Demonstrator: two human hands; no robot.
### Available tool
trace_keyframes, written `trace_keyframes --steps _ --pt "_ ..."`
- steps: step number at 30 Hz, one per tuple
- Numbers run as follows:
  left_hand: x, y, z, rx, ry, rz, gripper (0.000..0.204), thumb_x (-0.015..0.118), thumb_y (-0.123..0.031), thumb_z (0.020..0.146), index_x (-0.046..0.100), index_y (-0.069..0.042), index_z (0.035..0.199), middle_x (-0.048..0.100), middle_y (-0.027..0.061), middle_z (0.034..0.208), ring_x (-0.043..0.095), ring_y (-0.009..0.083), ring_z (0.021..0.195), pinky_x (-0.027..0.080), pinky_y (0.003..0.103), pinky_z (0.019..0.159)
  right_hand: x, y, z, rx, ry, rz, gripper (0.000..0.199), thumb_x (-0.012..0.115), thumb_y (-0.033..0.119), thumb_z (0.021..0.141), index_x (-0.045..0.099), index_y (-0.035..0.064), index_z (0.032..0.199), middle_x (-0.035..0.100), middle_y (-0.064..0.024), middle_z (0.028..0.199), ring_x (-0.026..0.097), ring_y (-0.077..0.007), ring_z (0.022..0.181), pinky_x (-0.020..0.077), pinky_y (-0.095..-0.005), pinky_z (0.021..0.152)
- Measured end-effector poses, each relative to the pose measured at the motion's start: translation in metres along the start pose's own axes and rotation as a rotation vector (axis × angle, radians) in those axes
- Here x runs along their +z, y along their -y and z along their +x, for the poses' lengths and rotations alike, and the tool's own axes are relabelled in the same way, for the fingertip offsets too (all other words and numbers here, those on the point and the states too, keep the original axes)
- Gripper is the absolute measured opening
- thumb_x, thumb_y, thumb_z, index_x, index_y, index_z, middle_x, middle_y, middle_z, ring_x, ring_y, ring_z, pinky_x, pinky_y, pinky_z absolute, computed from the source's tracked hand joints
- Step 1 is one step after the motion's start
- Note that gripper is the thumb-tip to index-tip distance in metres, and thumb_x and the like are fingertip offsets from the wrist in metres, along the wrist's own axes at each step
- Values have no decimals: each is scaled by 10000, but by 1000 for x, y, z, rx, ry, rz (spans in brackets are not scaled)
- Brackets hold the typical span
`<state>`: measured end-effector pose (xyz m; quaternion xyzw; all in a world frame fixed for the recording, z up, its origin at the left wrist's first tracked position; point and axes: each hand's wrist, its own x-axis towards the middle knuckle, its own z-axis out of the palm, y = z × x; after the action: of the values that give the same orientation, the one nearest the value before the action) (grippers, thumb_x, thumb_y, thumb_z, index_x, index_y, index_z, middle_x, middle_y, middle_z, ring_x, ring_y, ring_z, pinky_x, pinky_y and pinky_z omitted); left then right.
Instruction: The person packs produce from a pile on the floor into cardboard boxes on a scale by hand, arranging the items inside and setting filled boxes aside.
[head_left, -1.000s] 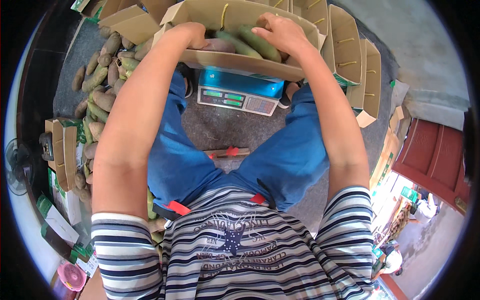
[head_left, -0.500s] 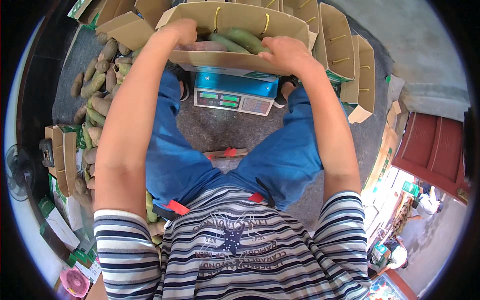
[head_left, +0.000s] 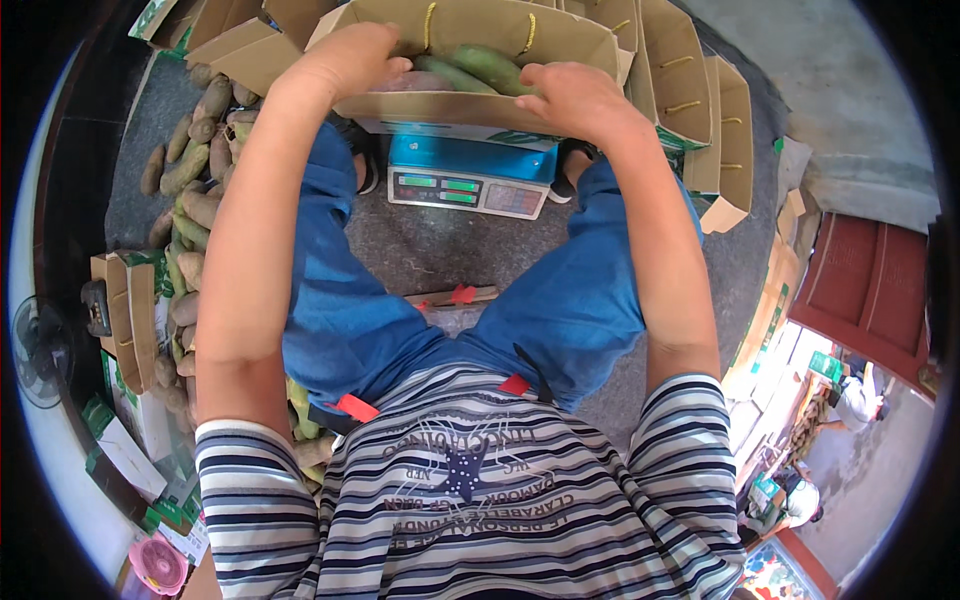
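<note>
A cardboard box [head_left: 470, 106] with yellow rope handles stands on a blue-topped digital scale [head_left: 465, 192] between my feet. Inside lie long green fruits or roots [head_left: 492, 68] and a reddish-brown one [head_left: 415, 82]; their exact kind I cannot make out. My left hand [head_left: 362, 58] reaches over the box's left end, fingers parted and bent above the reddish-brown piece. At the right end is my right hand [head_left: 580, 97], its thumb and forefinger apart beside the tip of a green piece. Its other fingers are partly hidden behind the hand.
Several open boxes [head_left: 678, 75] line the right and far side. Brown and green produce [head_left: 205, 160] is heaped on the floor at left, with another open box [head_left: 130, 310] nearby. A pink fan-like object [head_left: 158, 565] is at lower left. People [head_left: 800, 500] work far right.
My left hand has shifted slightly right, further over the box's contents. The right hand stays at the box's right end. The view has tilted a little, moving box and scale upward.
</note>
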<state>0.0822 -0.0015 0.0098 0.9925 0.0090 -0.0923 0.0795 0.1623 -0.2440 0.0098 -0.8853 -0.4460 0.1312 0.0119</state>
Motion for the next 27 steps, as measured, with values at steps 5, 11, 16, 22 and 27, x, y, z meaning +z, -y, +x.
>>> trace_keyframes --steps 5,11,16,22,27 --pt "6 -32 -3 61 58 54 325 588 -252 786 513 -24 1006 565 182 974 554 340 921 446 419 786 5 0 1 9 15 -16 325 539 304 818 558 50 1020 614 -144 928 564 -309 916 441 -410 781" --pt "8 -47 1 53 144 92 309 601 -230 771 513 -24 984 563 173 969 557 337 924 457 424 781 7 3 2 -8 -2 -18 272 536 291 824 588 41 919 613 -148 906 574 -305 901 454 -411 766" --pt "16 -52 2 70 54 129 264 606 -199 760 590 -37 968 620 133 961 600 289 900 493 392 746 5 4 2 -12 11 -23 290 541 298 817 580 46 957 615 -144 908 571 -306 899 448 -409 766" --pt "28 -59 8 47 196 156 256 596 -165 753 585 -40 975 592 141 996 589 290 920 486 389 762 -1 0 0 21 17 12 326 529 317 816 576 38 979 620 -136 905 573 -304 896 444 -398 763" --pt "45 -58 11 110 163 181 302 628 -188 739 554 -31 986 576 156 972 582 304 914 488 389 750 -19 -53 -31 209 -70 190 363 513 386 807 611 38 834 604 -164 787 583 -292 773 441 -379 687"
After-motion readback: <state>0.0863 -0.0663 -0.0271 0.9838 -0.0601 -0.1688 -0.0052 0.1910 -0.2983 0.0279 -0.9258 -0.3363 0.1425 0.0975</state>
